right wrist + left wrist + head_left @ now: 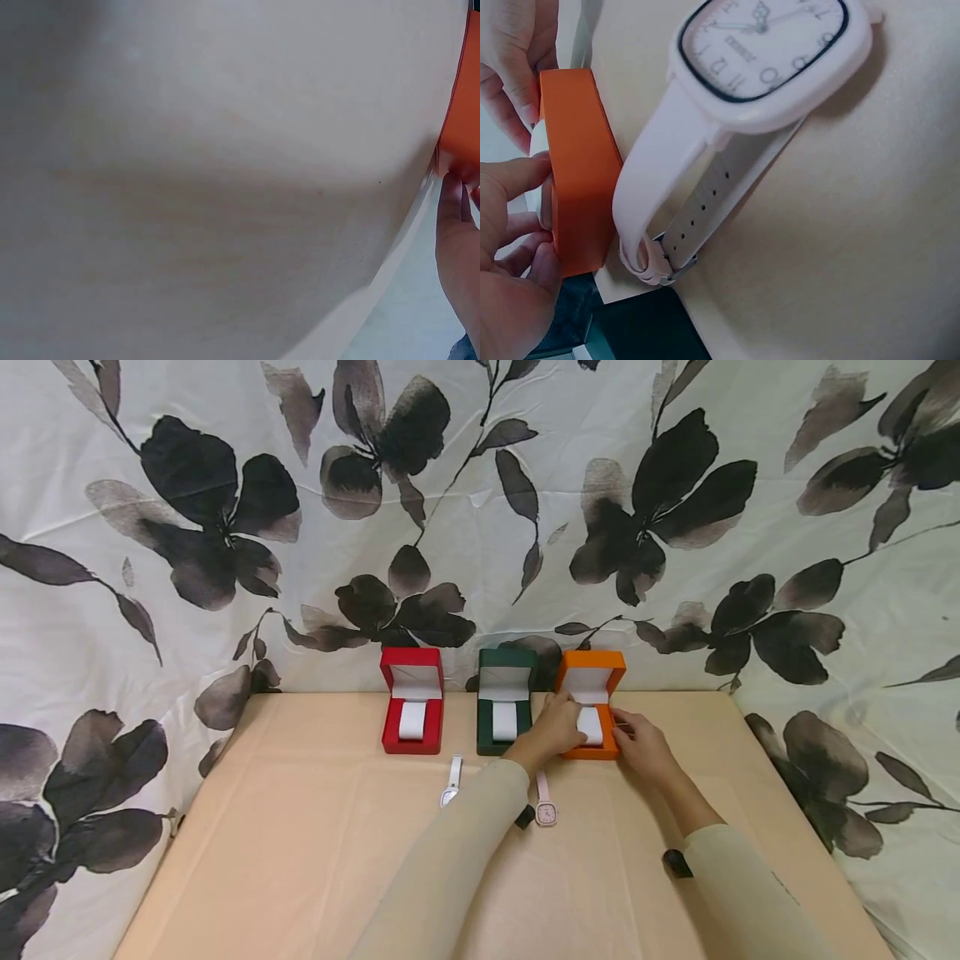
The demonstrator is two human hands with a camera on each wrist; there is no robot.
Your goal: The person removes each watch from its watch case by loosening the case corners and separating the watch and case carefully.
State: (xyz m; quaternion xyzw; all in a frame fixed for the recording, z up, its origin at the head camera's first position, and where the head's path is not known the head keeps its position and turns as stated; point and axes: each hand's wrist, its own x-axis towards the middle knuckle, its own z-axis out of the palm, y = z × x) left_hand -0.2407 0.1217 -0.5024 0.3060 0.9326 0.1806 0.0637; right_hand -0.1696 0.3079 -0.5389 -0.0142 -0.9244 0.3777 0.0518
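Red box (412, 702), green box (506, 711), orange box (592, 703); pale pink watch (545, 806); beige counter (300, 843); white cloth (480, 510) with black flowers.

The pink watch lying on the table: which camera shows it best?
The left wrist view: the pink watch fills the picture, with dial numerals, strap holes and buckle plain to see. The head view shows it only small, lying on the table in front of the orange box. The right wrist view does not show it.
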